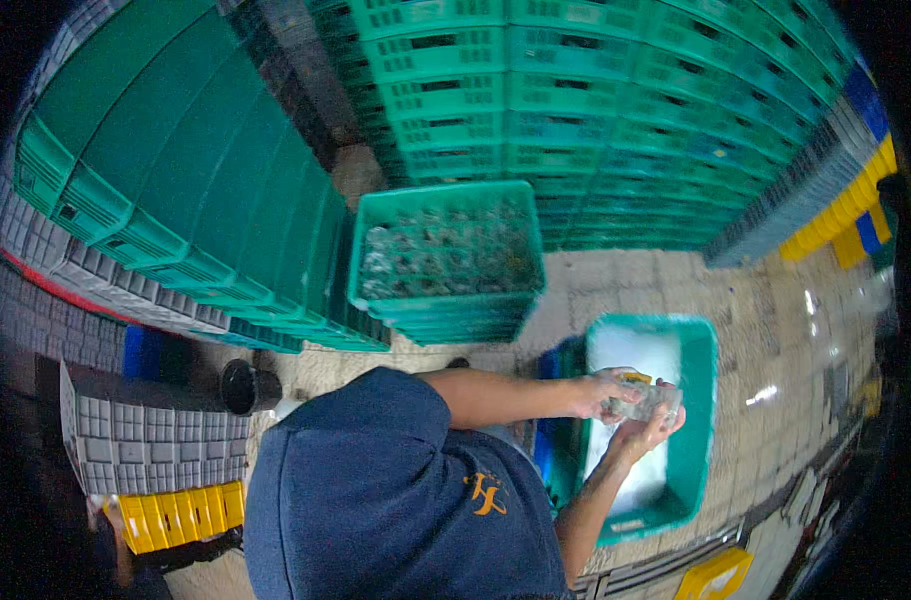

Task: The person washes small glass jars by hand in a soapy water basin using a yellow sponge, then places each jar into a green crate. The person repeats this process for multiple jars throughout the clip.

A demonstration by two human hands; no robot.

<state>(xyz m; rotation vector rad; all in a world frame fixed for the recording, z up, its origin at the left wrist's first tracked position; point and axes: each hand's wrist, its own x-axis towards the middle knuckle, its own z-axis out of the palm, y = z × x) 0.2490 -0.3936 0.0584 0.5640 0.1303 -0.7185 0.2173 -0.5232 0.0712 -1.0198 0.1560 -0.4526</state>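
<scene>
A clear, glass-like container [639, 405] is held between both hands over a green plastic tub [697, 465]. My left hand [602, 394] grips its left end, beside a small yellow item [635, 378] that may be a sponge. My right hand [662, 429] holds the other end from below and the right. White foam or sudsy liquid [632, 349] fills much of the tub beneath. Blur hides the container's exact shape and the fingertips.
A green crate [448, 300] full of clear glass-like items stands on stacked crates. Tall stacks of green crates [560, 97] rise behind it, and more [200, 172] stand at left. Grey crates [163, 442], yellow crates [182, 517] and a black bucket [238, 386] are at lower left.
</scene>
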